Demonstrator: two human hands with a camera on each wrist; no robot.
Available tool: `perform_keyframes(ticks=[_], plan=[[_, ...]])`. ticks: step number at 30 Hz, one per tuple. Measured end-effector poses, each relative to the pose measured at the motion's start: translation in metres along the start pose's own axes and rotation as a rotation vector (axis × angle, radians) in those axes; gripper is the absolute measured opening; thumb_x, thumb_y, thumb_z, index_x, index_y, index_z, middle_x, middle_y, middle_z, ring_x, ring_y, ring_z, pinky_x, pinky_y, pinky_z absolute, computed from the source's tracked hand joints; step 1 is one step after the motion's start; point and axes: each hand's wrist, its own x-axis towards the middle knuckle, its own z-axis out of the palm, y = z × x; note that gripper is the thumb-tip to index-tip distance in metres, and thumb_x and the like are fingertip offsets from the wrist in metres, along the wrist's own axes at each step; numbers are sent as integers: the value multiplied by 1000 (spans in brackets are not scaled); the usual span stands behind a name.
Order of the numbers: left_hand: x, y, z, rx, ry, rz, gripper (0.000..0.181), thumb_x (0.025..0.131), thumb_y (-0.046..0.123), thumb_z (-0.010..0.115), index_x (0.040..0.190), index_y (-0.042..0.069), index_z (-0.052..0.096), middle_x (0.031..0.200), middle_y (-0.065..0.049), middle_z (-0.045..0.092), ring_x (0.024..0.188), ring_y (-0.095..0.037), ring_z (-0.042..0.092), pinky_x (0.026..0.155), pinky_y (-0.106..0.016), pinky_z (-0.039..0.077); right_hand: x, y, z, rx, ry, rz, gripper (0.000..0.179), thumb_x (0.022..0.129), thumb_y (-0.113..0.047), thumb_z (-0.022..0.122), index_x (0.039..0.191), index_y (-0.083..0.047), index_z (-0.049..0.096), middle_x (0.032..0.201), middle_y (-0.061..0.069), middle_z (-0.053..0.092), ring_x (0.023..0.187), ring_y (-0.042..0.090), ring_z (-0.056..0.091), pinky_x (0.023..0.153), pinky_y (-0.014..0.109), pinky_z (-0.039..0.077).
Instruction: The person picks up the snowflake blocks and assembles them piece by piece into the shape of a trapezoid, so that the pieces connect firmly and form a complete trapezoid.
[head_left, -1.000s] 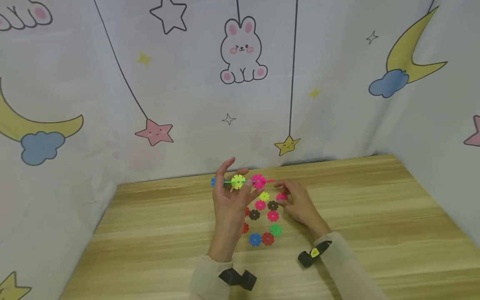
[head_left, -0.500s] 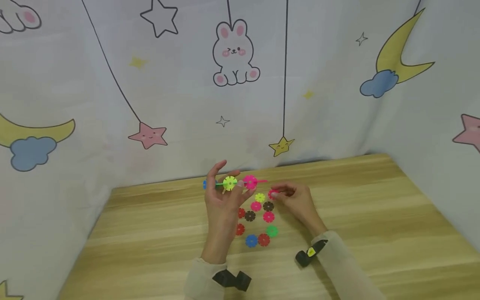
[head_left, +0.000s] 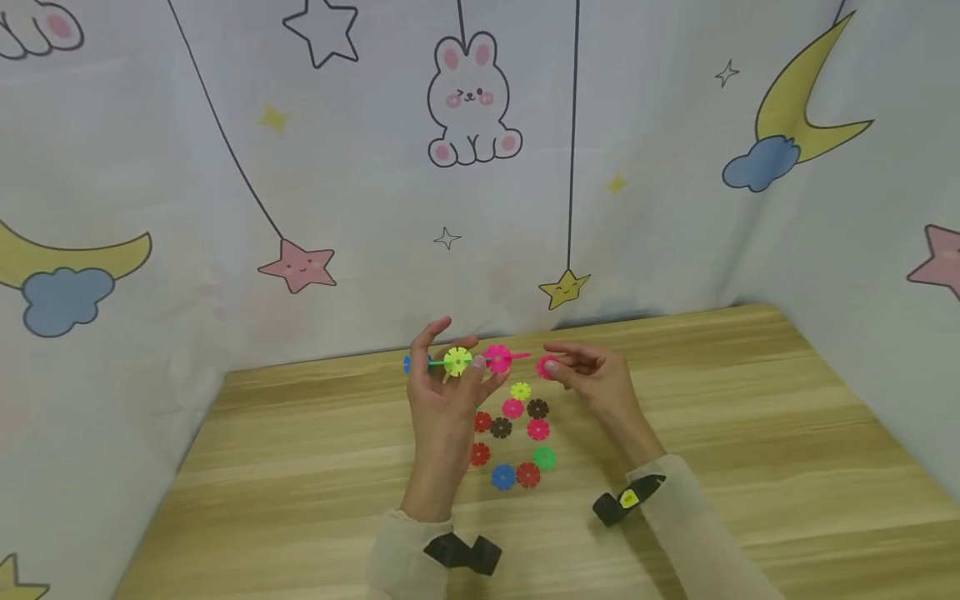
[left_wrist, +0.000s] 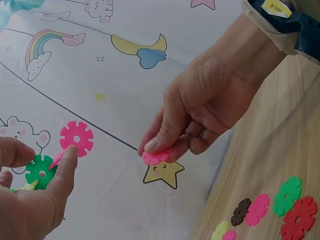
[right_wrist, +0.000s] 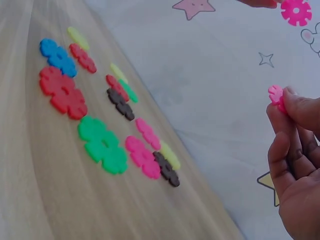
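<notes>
One notched-disc chain (head_left: 463, 356), blue, yellow, green, pink, raised near table's far edge (head_left: 675, 332), left hand's grip (head_left: 441, 404) pinching it; loose discs (head_left: 498, 432) on table, left wrist (head_left: 433, 487) overlapping red ones (head_left: 483, 455); right hand's grip (head_left: 597, 385) pinching pink disc (head_left: 542, 367), just right of chain.

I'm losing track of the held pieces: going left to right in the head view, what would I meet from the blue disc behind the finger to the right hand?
Blue disc → yellow disc → face-on pink disc → edge-on pink disc → pinched pink disc → right hand.
</notes>
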Motion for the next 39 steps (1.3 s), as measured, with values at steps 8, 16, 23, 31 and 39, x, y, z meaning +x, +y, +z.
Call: perform_keyframes(ticks=[8, 16, 23, 31, 39], plan=[[-1, -1, 1, -16, -3, 2, 62, 100, -3, 66, 151, 26, 48, 127, -8, 59, 114, -29, 68, 89, -48, 68, -3, -10, -1, 82, -46, -41, 33, 99, -12, 79, 125, 7, 74, 87, -15, 81, 78, 6, 76, 67, 19, 57], [-2, -3, 0, -14, -14, 3, 62, 100, -3, 66, 151, 26, 48, 126, -7, 59, 116, -29, 65, 89, -48, 68, -6, -19, -3, 144, -85, -96, 32, 101, -8, 75, 126, 11, 71, 90, -14, 82, 79, 5, 76, 68, 18, 57], [-3, -4, 1, 2, -19, -1, 62, 100, -2, 67, 151, 26, 48, 129, -13, 59, 106, -24, 66, 89, -50, 68, -7, -26, -3, 158, -142, -178, 25, 102, -5, 73, 121, 10, 74, 97, -14, 83, 81, 5, 76, 68, 18, 56], [-3, -5, 1, 37, -45, -5, 63, 99, -1, 67, 153, 26, 46, 126, -7, 59, 101, -23, 66, 90, -51, 67, -10, -32, -2, 151, -167, -193, 25, 103, -7, 72, 122, 9, 74, 104, -15, 81, 87, 3, 75, 78, 20, 62], [-3, -6, 1, 71, -91, -5, 63, 99, 1, 68, 153, 26, 46, 132, -17, 56, 101, -24, 70, 92, -51, 67, -12, -36, -3, 175, -193, -217, 26, 103, -4, 70, 121, 15, 71, 107, -9, 82, 88, 4, 75, 80, 22, 64]])
